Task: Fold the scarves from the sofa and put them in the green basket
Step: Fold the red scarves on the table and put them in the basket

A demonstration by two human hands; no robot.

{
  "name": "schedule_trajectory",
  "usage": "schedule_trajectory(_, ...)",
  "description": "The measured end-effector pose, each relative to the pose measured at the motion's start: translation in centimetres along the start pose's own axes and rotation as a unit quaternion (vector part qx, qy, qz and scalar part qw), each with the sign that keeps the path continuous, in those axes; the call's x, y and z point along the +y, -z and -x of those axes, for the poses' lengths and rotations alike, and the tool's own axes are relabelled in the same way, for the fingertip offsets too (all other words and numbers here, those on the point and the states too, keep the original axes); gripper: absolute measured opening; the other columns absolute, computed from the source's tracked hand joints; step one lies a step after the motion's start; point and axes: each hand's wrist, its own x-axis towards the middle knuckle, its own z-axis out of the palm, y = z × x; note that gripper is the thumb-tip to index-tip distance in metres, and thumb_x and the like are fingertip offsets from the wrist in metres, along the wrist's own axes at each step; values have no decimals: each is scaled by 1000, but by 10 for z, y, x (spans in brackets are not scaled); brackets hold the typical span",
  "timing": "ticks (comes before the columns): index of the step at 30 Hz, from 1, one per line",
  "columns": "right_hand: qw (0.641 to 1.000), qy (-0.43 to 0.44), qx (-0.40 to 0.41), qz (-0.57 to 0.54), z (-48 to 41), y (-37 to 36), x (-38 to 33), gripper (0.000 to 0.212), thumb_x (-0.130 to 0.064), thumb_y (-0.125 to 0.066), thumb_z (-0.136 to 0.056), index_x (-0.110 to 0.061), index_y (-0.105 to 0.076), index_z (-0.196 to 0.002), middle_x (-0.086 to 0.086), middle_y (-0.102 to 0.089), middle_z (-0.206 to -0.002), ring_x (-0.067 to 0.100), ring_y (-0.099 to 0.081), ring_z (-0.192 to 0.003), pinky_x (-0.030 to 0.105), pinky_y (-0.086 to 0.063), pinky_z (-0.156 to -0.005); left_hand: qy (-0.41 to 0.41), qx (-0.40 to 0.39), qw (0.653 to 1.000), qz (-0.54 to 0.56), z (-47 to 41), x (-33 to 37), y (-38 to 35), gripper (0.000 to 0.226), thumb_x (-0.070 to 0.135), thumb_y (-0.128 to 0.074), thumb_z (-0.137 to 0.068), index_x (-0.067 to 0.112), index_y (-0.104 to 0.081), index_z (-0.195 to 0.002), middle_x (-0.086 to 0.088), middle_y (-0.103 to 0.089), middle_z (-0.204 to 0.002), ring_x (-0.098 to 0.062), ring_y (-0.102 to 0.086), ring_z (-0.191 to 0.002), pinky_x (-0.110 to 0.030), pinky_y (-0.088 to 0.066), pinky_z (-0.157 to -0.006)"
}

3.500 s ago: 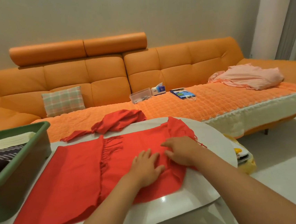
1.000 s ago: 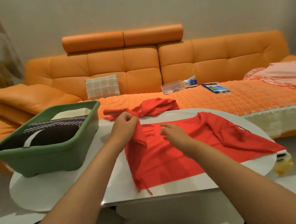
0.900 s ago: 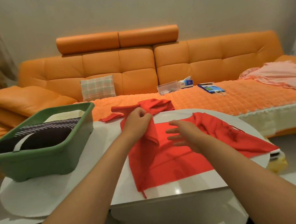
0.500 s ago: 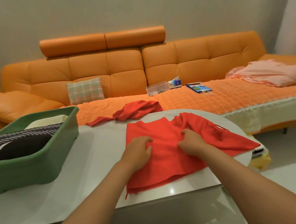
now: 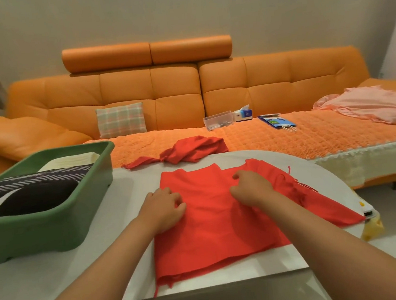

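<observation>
Two hands sit on the red scarf [image 5: 214, 233], spread flat on the white tabletop [image 5: 59, 279]. Our left hand [image 5: 164, 208] grips its left edge with curled fingers; our right hand [image 5: 251, 188], near it, bunches the cloth under curled fingers. Left of our left hand stands the green basket [image 5: 54, 226] with folded scarves [image 5: 35, 199] inside. Beyond both hands lies a crumpled red scarf [image 5: 192, 149].

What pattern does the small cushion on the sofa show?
Plaid: the cushion has pale green and pink checks, seen in the head view.
</observation>
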Motion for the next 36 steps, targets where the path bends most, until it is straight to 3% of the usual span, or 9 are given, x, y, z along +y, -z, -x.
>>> schedule_trajectory(6, 998, -35, 49, -7, -57, -14, -14, 36, -23, -47, -94, -11, -61, -125, 11, -63, -129, 31, -59, -117, 37, -49, -91, -15, 91, 995, 43, -37, -16, -20, 26, 34, -43, -99, 22, -57, -117, 0, -57, -118, -24, -50, -111, -39, -38, -95)
schedule_trajectory(11, 994, -85, 33, 54, -87, -33, -18, 42, -44, -50, -98, -12, -59, -122, 10, -64, -125, 31, -61, -115, 36, -48, -87, -1, 79, 993, 86, -55, -30, -37, 50, 42, -44, -100, 20, -41, -144, -2, -44, -148, -23, -39, -134, -38, -31, -110)
schedule_trajectory(15, 996, -58, 71, -7, -95, -42, -23, 34, -38, -48, -96, -14, -62, -115, 8, -66, -120, 30, -61, -111, 37, -48, -86, -8, 39, 994, 101, -58, -33, -47, 74, 60, -30, -94, 24, -15, -157, -2, -16, -164, -20, -12, -151, -39, -12, -122)
schedule_trajectory(18, 979, -72, 154, -112, -93, -30, -26, 33, -33, -43, -99, -12, -57, -120, 13, -64, -123, 34, -58, -114, 40, -46, -91, -10, 23, 992, 122, -57, -36, -51, 76, 63, -29, -95, 28, -5, -158, 1, -6, -166, -16, -6, -152, -42, -9, -123)
schedule_trajectory(20, 980, -100, 145, -91, -90, -25, -20, 32, -28, -45, -98, -10, -57, -121, 14, -63, -124, 35, -59, -114, 40, -46, -90, -9, -12, 993, 118, -55, -38, -51, 74, 64, -29, -97, 32, -1, -158, 3, -4, -166, -14, -4, -152, -44, -8, -123)
schedule_trajectory(24, 991, -132, 22, 18, -77, -29, -5, 29, -27, -48, -95, -10, -59, -116, 12, -65, -121, 32, -63, -109, 37, -49, -83, -8, -67, 994, 83, -53, -38, -45, 67, 71, -20, -94, 42, -23, -154, 4, -16, -164, -15, -11, -151, -45, -8, -122)
schedule_trajectory(29, 992, -100, 23, 75, -76, -22, 0, 39, -23, -53, -85, -16, -54, -124, 6, -62, -123, 27, -61, -112, 33, -45, -78, 36, 35, 996, 80, -71, -33, -28, 46, 47, -26, -102, 27, -66, -114, -4, -59, -124, -27, -49, -121, -44, -33, -104)
schedule_trajectory(32, 995, -31, 40, 91, -82, -23, -1, 57, -26, -55, -83, -22, -49, -140, 5, -54, -136, 27, -53, -124, 38, -46, -95, 46, 75, 990, 110, -89, -38, -30, 30, 33, -35, -103, 20, -62, -110, -6, -60, -119, -30, -52, -114, -44, -40, -96)
schedule_trajectory(36, 998, 14, 51, 43, -99, -33, 9, 52, -16, -45, -91, -23, -52, -142, 3, -56, -141, 27, -52, -129, 40, -43, -105, 107, 82, 985, 111, -115, -43, -30, 42, 30, -35, -104, 14, -42, -142, -13, -50, -139, -34, -45, -126, -45, -38, -102)
